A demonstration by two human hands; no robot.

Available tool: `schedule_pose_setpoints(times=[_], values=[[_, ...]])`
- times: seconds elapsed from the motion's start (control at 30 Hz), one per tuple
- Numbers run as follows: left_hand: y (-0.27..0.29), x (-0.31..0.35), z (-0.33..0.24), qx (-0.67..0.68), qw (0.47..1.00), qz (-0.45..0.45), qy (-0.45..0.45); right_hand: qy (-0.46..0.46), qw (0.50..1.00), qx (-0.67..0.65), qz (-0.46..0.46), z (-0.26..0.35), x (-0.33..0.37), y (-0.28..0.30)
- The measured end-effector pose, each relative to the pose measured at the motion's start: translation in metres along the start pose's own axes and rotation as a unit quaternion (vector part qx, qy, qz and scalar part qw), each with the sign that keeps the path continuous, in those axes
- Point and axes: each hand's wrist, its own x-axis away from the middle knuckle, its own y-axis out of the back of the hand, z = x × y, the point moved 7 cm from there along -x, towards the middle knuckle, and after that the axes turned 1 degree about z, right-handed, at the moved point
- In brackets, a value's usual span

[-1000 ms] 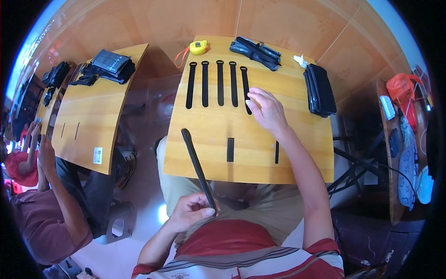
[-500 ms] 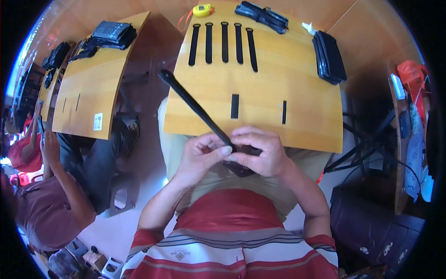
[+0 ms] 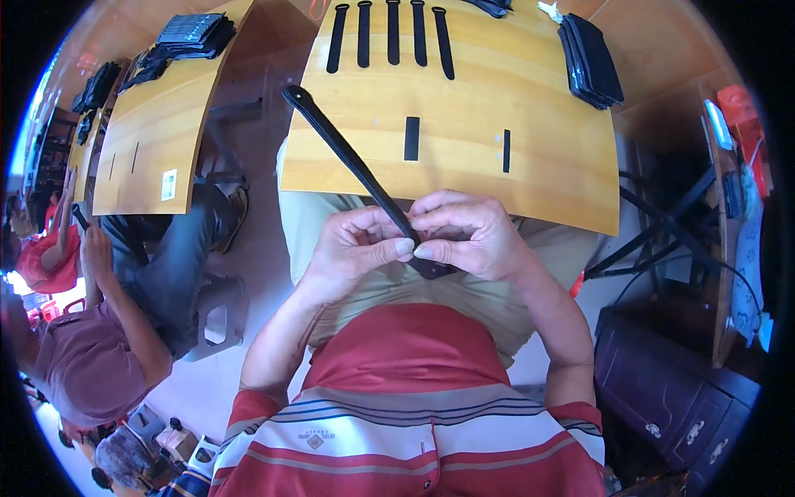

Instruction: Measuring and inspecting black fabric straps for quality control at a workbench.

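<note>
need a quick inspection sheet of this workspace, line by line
surface: wooden board over the lap
job's things: long black strap pinched at its near end by both hands; five straps in a row at the far edge
clutter: two short black pieces; stack of black pouches
hands: left hand and right hand shut on the strap
cables: dark cables by the cabinet
surroundings: second board, another person's sleeve

Both hands meet over the lap, the left hand (image 3: 352,248) and right hand (image 3: 472,236) pinching the near end of a long black strap (image 3: 348,153) that slants up-left across the wooden surface (image 3: 546,166). Five black straps (image 3: 389,33) lie side by side at its far edge, with a stack of black pieces (image 3: 590,60) to their right and two short black strips (image 3: 411,138) nearer.
</note>
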Motion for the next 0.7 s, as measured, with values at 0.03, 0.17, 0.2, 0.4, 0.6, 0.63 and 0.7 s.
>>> schedule_pose_setpoints(times=[0.03,0.17,0.2,0.4,0.6,0.63,0.7], values=[[-0.001,0.002,0.001,-0.001,1.0,0.0,0.001,0.0,1.0,-0.001,-0.001,0.0,0.001,0.0],[-0.001,0.007,0.007,-0.019,1.0,-0.008,0.016,0.021,0.999,0.004,0.025,-0.001,0.008,-0.005],[0.0,0.008,0.009,-0.024,0.999,-0.01,0.027,0.023,0.999,0.011,0.027,-0.001,0.01,-0.006],[-0.003,0.008,0.01,-0.048,0.999,0.0,0.015,0.068,0.994,0.078,0.019,0.009,0.014,-0.007],[-0.004,0.01,0.014,-0.061,0.998,0.0,0.024,0.085,0.988,0.128,0.016,0.016,0.016,-0.011],[-0.005,0.01,0.014,-0.06,0.998,0.0,0.025,0.084,0.988,0.127,0.016,0.016,0.017,-0.011],[-0.006,0.01,0.014,-0.057,0.998,-0.009,0.025,0.083,0.983,0.16,0.019,0.015,0.018,-0.014]])
